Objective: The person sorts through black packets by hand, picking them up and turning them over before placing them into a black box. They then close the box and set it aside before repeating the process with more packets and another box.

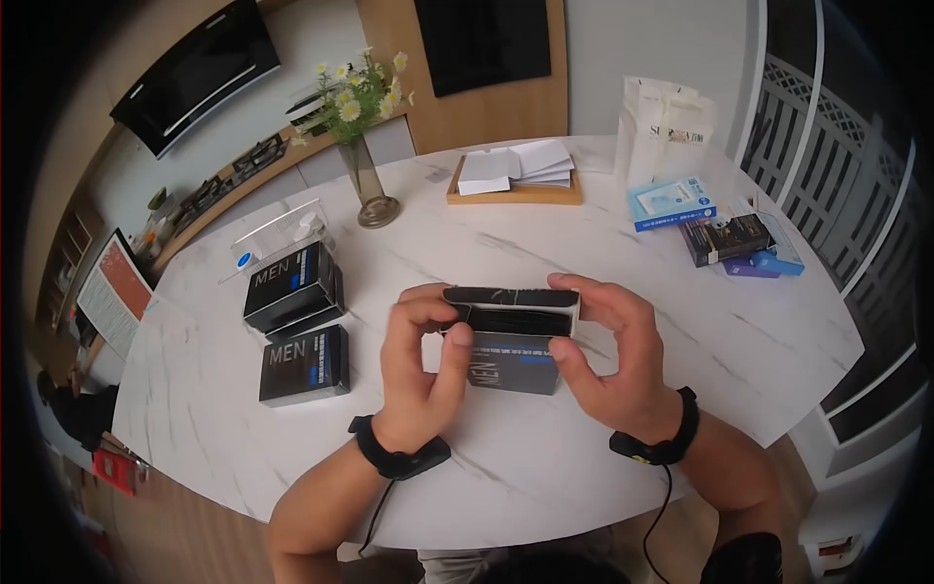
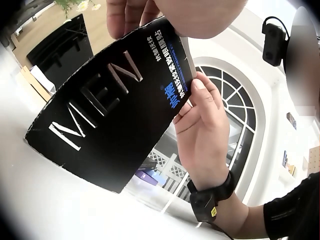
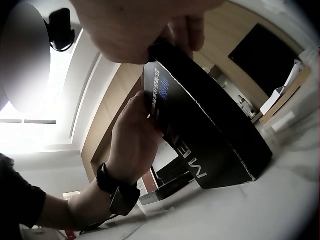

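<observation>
A black box marked MEN point(image 1: 514, 368) stands upright near the table's front middle, its top flap raised and dark contents showing inside. The left hand point(image 1: 420, 365) grips its left end, thumb at the near edge and fingers behind. At the right end the right hand point(image 1: 623, 365) pinches it between thumb and fingers. In the left wrist view the broad face of the box point(image 2: 100, 110) shows, with the right hand point(image 2: 202, 127) at its far corner. The right wrist view shows the box point(image 3: 210, 125) with its lower edge at the table, and the left hand point(image 3: 135, 140) beyond.
More black MEN boxes point(image 1: 304, 365) sit at the left, by a clear acrylic stand point(image 1: 282, 234). Behind are a flower vase point(image 1: 365, 185) and a wooden tray point(image 1: 516, 198) with papers. A white bag point(image 1: 662, 136), a blue box point(image 1: 671, 202) and other small boxes lie at the right.
</observation>
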`<action>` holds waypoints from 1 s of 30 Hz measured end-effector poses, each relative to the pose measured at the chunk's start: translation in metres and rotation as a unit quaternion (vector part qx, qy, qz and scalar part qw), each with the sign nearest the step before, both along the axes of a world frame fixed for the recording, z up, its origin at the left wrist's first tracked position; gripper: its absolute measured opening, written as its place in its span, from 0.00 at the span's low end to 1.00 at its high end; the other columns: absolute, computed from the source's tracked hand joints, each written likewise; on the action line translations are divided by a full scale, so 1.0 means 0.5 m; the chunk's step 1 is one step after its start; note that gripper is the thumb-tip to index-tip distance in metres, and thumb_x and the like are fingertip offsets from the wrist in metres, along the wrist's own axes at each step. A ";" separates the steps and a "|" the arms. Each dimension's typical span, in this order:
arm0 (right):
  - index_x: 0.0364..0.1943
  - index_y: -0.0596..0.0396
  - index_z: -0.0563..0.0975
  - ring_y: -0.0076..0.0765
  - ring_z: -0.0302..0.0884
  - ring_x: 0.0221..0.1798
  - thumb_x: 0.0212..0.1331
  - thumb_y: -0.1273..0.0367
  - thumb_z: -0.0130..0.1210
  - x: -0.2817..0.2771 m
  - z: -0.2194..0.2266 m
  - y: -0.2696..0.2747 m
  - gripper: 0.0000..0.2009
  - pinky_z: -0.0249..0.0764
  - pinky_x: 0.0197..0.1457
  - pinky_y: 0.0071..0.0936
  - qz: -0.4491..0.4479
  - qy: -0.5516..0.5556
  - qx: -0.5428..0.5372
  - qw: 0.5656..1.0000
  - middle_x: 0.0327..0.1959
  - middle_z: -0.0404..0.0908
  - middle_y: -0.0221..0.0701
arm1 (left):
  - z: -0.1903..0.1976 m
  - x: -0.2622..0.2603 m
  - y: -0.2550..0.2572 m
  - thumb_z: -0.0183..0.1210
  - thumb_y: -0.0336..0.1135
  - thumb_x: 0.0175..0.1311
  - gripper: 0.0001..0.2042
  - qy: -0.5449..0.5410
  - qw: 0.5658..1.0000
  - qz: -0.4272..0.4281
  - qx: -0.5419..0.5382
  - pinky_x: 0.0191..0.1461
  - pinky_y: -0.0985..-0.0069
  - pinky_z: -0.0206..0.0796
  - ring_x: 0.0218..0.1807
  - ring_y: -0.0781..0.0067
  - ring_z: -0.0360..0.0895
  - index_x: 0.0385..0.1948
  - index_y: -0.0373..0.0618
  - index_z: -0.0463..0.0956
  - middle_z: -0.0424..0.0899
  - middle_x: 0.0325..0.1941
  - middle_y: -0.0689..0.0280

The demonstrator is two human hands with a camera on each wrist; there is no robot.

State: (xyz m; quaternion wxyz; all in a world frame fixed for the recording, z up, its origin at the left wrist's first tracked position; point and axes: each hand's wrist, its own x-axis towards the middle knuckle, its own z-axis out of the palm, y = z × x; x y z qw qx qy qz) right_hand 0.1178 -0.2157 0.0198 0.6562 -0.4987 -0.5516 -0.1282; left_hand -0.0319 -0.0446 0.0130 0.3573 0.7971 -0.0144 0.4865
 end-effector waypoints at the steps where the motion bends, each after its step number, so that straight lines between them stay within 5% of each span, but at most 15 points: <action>1: 0.55 0.60 0.75 0.49 0.87 0.48 0.60 0.77 0.68 0.005 -0.004 0.000 0.20 0.83 0.54 0.35 0.001 -0.009 0.003 1.000 0.56 0.84 0.46 | 0.001 0.001 -0.003 0.61 0.28 0.75 0.15 -0.012 0.999 -0.012 -0.031 0.60 0.70 0.70 0.51 0.67 0.78 0.57 0.39 0.70 0.79 0.56 0.55; 7: 0.56 0.60 0.75 0.51 0.87 0.51 0.63 0.76 0.67 0.038 0.009 -0.018 0.19 0.83 0.54 0.36 -0.067 -0.202 -0.081 0.974 0.56 0.84 0.47 | 0.037 -0.001 -0.022 0.61 0.29 0.75 0.24 0.006 0.994 -0.068 -0.085 0.58 0.71 0.70 0.52 0.70 0.77 0.68 0.40 0.63 0.79 0.57 0.57; 10: 0.55 0.59 0.76 0.50 0.87 0.49 0.63 0.76 0.67 0.037 0.011 -0.024 0.18 0.83 0.53 0.36 -0.042 -0.176 -0.073 0.981 0.54 0.85 0.46 | 0.050 -0.015 -0.006 0.63 0.28 0.73 0.21 0.049 0.996 -0.064 -0.024 0.54 0.71 0.71 0.51 0.68 0.79 0.63 0.39 0.67 0.81 0.55 0.55; 12: 0.54 0.59 0.78 0.49 0.87 0.47 0.64 0.74 0.67 0.010 0.005 -0.012 0.16 0.83 0.52 0.36 0.012 -0.008 -0.014 1.000 0.54 0.85 0.45 | 0.054 -0.019 0.004 0.67 0.29 0.70 0.19 0.057 0.994 -0.064 0.061 0.48 0.73 0.72 0.46 0.68 0.80 0.59 0.38 0.74 0.83 0.50 0.56; 14: 0.52 0.59 0.79 0.48 0.86 0.45 0.66 0.73 0.66 0.001 0.007 -0.015 0.13 0.83 0.50 0.36 0.018 0.035 0.004 0.999 0.53 0.85 0.44 | 0.066 -0.017 0.000 0.69 0.29 0.68 0.14 0.043 0.992 -0.069 0.094 0.44 0.71 0.75 0.43 0.63 0.82 0.51 0.37 0.78 0.85 0.48 0.54; 19: 0.51 0.60 0.79 0.43 0.86 0.42 0.71 0.71 0.63 0.025 0.021 -0.021 0.10 0.82 0.44 0.34 -0.023 -0.145 -0.055 0.988 0.48 0.85 0.42 | 0.061 -0.013 0.012 0.67 0.28 0.69 0.12 0.021 0.986 -0.077 0.147 0.45 0.69 0.78 0.43 0.57 0.84 0.49 0.35 0.78 0.85 0.47 0.52; 30: 0.49 0.59 0.81 0.42 0.85 0.41 0.69 0.74 0.62 0.024 0.024 -0.026 0.08 0.82 0.44 0.33 -0.019 -0.134 -0.043 0.990 0.45 0.85 0.42 | 0.067 -0.020 -0.004 0.58 0.26 0.73 0.09 0.034 0.986 -0.074 0.146 0.48 0.66 0.76 0.44 0.56 0.84 0.48 0.32 0.81 0.85 0.46 0.48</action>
